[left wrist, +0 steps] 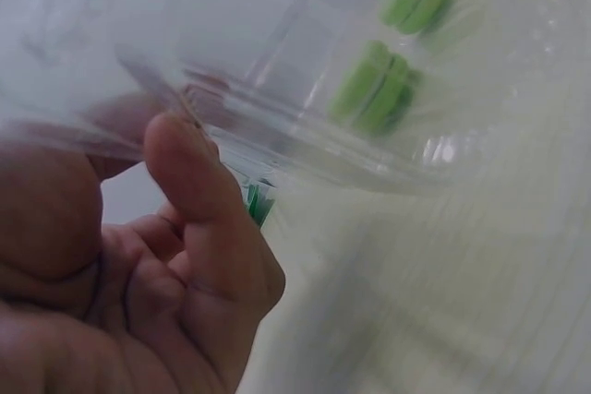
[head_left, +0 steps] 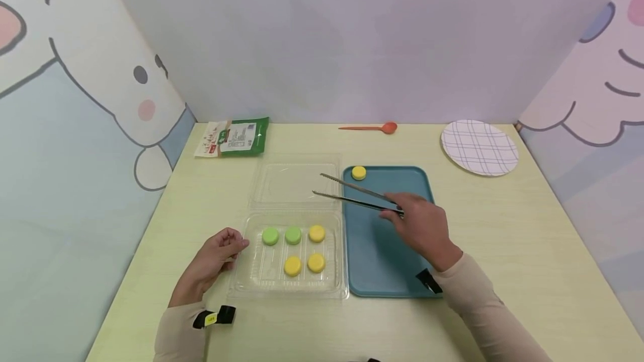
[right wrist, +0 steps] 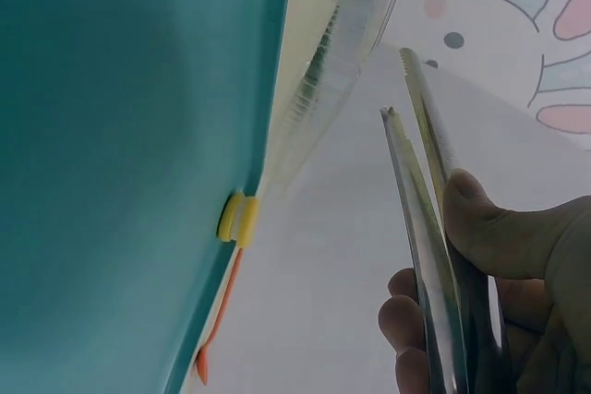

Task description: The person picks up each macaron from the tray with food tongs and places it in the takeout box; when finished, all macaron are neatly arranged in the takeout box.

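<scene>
My left hand pinches the left rim of a clear plastic container, its thumb and finger on the edge in the left wrist view. Inside the container lie two green macarons and three yellow macarons. With my right hand I grip metal tongs above the blue tray. The tong arms are spread, pointing left, with nothing between their tips. One yellow macaron sits in the tray's far left corner; the right wrist view shows this macaron by the tray wall.
The container's clear lid lies unfolded behind it, close to the tray. A green and white packet is at the back left. An orange spoon lies along the back edge, and a checked plate sits at the back right.
</scene>
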`<state>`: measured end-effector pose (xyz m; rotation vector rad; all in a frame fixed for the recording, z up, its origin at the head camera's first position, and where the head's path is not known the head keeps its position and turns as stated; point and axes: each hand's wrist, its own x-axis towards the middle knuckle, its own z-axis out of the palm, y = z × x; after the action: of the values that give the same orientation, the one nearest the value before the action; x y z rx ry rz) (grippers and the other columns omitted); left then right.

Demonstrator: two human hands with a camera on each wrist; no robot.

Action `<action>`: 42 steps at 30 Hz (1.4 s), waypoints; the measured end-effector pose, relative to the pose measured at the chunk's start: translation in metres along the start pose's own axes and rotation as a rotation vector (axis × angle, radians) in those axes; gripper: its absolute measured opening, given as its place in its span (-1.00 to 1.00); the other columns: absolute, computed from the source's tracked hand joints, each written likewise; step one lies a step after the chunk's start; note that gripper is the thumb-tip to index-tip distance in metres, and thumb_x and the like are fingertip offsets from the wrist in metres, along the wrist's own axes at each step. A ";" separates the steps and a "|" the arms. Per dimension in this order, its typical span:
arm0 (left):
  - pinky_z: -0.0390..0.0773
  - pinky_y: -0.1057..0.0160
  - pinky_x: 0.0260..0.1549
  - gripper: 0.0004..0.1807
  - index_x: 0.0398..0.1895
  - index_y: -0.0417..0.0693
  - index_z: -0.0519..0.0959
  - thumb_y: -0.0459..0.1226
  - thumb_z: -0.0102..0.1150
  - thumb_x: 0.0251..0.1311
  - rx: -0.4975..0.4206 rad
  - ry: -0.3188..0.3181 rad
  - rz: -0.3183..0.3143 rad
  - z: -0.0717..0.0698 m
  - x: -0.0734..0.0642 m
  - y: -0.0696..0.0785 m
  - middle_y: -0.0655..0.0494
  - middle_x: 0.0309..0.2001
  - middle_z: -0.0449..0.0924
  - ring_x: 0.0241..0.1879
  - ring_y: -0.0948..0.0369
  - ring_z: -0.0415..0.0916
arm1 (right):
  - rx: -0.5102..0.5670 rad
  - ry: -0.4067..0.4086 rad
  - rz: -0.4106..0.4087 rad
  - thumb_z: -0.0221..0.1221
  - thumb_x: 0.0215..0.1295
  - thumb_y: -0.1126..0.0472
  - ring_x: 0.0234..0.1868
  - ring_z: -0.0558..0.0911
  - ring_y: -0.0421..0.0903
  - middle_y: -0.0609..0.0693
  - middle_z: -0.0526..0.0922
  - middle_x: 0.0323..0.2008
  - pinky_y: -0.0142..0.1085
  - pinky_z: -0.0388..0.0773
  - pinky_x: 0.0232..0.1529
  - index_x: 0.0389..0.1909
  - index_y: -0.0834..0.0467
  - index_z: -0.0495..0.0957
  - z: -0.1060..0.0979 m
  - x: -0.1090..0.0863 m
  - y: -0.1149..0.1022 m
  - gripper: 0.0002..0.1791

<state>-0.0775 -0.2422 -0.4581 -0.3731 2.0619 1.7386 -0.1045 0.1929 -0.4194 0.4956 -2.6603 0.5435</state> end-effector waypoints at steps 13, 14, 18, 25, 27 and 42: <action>0.34 0.31 -0.54 -0.77 -0.22 -0.12 0.40 -0.22 0.26 0.38 0.003 -0.006 0.006 -0.001 0.001 -0.001 0.15 -0.48 0.34 -0.52 0.23 0.30 | -0.017 -0.021 0.106 0.55 0.00 0.10 -0.45 0.69 -0.02 0.14 0.75 -0.23 -0.20 0.41 -0.70 0.02 0.19 0.70 -0.003 0.001 0.019 -0.47; 0.34 0.31 -0.54 -0.77 -0.22 -0.12 0.40 -0.22 0.26 0.38 0.003 -0.006 0.005 -0.001 0.000 -0.001 0.15 -0.48 0.34 -0.52 0.23 0.30 | -0.020 -0.019 0.112 0.55 -0.01 0.10 -0.45 0.69 -0.01 0.14 0.75 -0.23 -0.20 0.41 -0.70 0.01 0.20 0.70 -0.003 0.000 0.021 -0.47; 0.33 0.31 -0.54 -0.77 -0.21 -0.11 0.40 -0.21 0.26 0.37 0.003 -0.008 0.001 -0.001 0.000 -0.002 0.15 -0.49 0.34 -0.53 0.24 0.30 | -0.037 -0.022 0.143 0.54 0.01 0.11 -0.46 0.68 0.02 0.15 0.74 -0.24 -0.19 0.40 -0.70 0.00 0.20 0.70 -0.003 0.001 0.026 -0.49; 0.29 0.33 -0.58 -0.74 -0.20 -0.12 0.38 -0.19 0.26 0.38 0.002 -0.016 0.006 -0.002 0.001 -0.002 0.16 -0.49 0.32 -0.57 0.26 0.28 | -0.047 -0.106 0.223 0.48 0.11 0.10 -0.43 0.67 0.07 0.17 0.74 -0.21 -0.18 0.39 -0.69 0.04 0.17 0.68 -0.004 0.003 0.035 -0.53; 0.28 0.33 -0.59 -0.74 -0.20 -0.12 0.38 -0.20 0.26 0.38 -0.001 -0.017 0.008 -0.002 0.001 -0.002 0.15 -0.49 0.31 -0.58 0.26 0.27 | -0.050 -0.124 0.238 0.47 0.13 0.09 -0.41 0.67 0.09 0.18 0.74 -0.20 -0.16 0.41 -0.67 0.05 0.17 0.67 -0.003 0.003 0.037 -0.53; 0.29 0.37 -0.62 -0.74 -0.19 -0.13 0.36 -0.22 0.25 0.38 -0.015 -0.029 0.021 -0.001 -0.001 -0.001 0.15 -0.50 0.31 -0.61 0.30 0.27 | -0.097 -0.117 0.217 0.49 0.11 0.12 -0.50 0.63 0.09 0.22 0.73 -0.28 -0.17 0.37 -0.72 0.01 0.21 0.66 0.003 0.005 0.048 -0.54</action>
<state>-0.0761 -0.2435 -0.4583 -0.3294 2.0401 1.7624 -0.1291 0.2315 -0.4344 0.2171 -2.8560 0.4558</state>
